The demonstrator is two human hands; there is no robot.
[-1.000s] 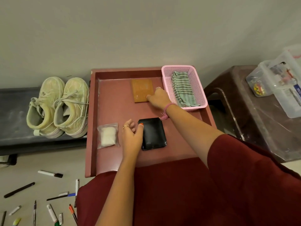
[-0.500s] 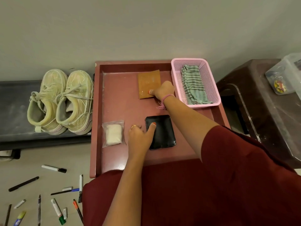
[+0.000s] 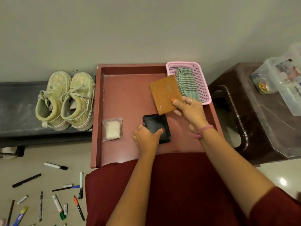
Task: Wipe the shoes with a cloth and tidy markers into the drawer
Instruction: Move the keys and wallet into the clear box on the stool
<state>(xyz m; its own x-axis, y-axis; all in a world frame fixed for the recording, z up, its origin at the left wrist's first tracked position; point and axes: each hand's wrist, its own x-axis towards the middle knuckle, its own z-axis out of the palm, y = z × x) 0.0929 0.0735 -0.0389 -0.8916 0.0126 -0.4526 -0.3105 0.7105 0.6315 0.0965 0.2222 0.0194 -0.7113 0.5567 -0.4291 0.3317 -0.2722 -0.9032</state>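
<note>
A pair of dusty pale-green shoes stands on a dark bench at the left. A green striped cloth lies in a pink basket on the red drawer tray. My right hand pinches a brown wallet and holds it lifted and tilted above the tray. My left hand grips the left edge of a black wallet lying flat, thumb on top. Several markers and pens lie scattered on the floor at the lower left.
A small clear bag of white stuff lies on the tray left of the black wallet. A dark brown plastic stool stands at the right with clear plastic boxes on it. The wall is right behind the tray.
My right hand has picked the brown wallet up off the tray and drawn it nearer and to the right, beside the basket. My left hand stays on the black wallet.
</note>
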